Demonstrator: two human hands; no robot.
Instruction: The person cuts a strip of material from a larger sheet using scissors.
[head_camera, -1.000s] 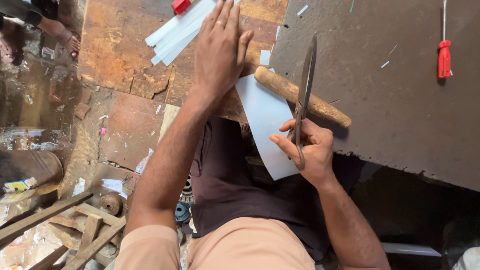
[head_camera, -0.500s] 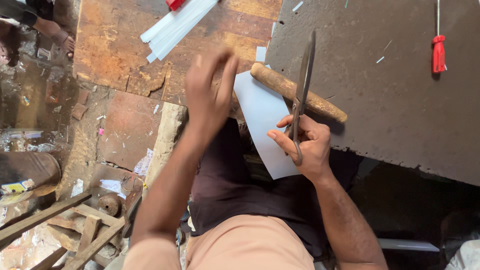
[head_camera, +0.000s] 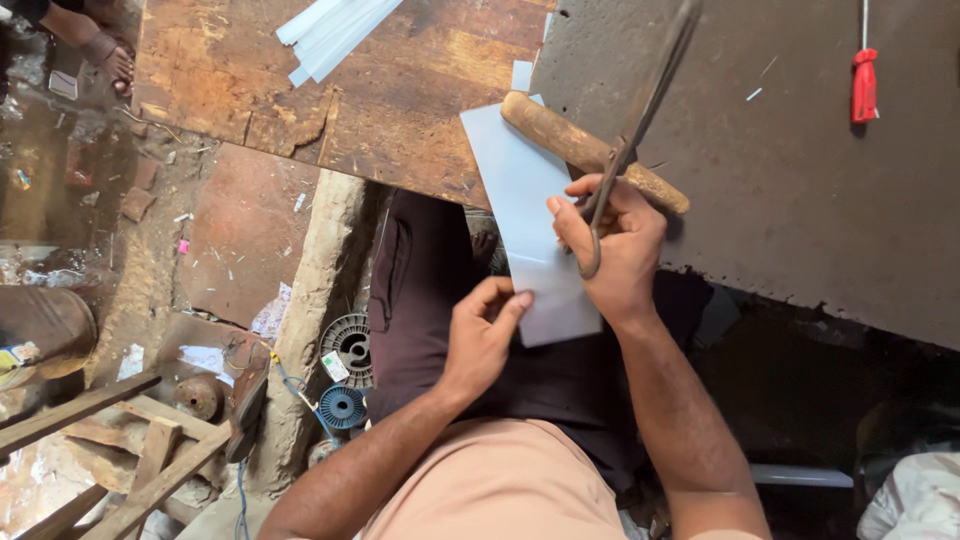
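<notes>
Below, I see my left hand (head_camera: 480, 335) pinching the near left edge of a pale blue-white rectangular sheet (head_camera: 530, 225), which lies over the edge of the worn wooden workbench (head_camera: 400, 90) and hangs toward my lap. My right hand (head_camera: 612, 245) is closed around the looped handle of long rusty metal shears (head_camera: 640, 110), with a cylindrical wooden handle (head_camera: 580, 150) lying across the sheet's far end. No container shows; loose white strips (head_camera: 330, 30) lie on the bench, and a red-handled screwdriver (head_camera: 864, 75) rests well apart on the dark slab (head_camera: 820, 200).

We lose the top of the metal shears (head_camera: 640, 120) at the frame edge, and their lower handle sits hidden inside the right hand (head_camera: 615, 250). The white sheet (head_camera: 530, 220) runs under the wooden handle (head_camera: 590, 150) and under that hand. The left hand (head_camera: 480, 335) covers the sheet's near corner. The red-handled tool (head_camera: 865, 80) is cut off above.
</notes>
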